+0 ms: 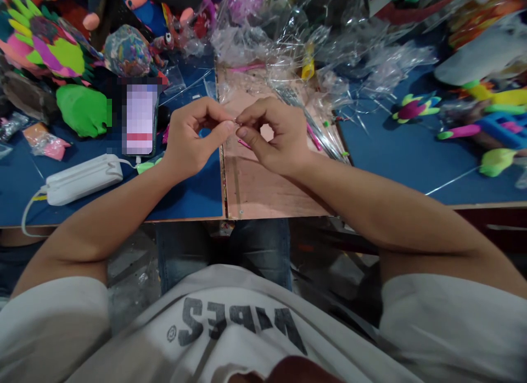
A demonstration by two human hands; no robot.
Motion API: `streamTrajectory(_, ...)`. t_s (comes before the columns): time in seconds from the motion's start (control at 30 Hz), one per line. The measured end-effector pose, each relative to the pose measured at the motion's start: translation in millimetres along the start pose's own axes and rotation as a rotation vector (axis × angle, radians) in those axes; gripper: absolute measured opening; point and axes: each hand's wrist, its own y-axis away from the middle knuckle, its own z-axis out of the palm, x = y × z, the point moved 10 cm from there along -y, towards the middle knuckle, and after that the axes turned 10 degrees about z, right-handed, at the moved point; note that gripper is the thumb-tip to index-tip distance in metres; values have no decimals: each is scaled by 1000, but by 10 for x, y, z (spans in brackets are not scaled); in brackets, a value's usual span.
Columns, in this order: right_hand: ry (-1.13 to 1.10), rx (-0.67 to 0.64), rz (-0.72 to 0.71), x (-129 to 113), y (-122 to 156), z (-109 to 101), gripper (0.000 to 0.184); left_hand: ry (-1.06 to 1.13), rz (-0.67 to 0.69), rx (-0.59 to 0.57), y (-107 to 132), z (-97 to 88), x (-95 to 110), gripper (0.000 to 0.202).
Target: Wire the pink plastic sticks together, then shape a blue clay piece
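Over the bare wooden board point(263, 196), my left hand point(197, 136) and my right hand point(275, 133) meet at the fingertips. Each pinches with thumb and forefinger. Whatever sits between the fingertips is too small to name. Behind and under my right hand lies a bundle of thin wires point(329, 136), with a pink stick point(313, 137) beside it. A second pink stick point(246, 145) is partly hidden below my right hand.
Crumpled clear plastic point(247, 43) heaps up at the back. On the left are a phone point(141, 117), a white power bank point(84, 179), a green clay lump point(81, 110) and a mottled clay ball point(127, 51). Colourful clay figures, including a small flower-like one point(415, 107), lie right.
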Motion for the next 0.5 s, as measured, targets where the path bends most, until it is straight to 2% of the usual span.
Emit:
streamTrajectory(0.27,13,33,-33,-59,-6,-63,29,-95,42,-7,-16,-28,135,38)
streamTrajectory(0.5,-42,12,1,44,-45,-31,28,-39,-17,-67,-25,21,90,37)
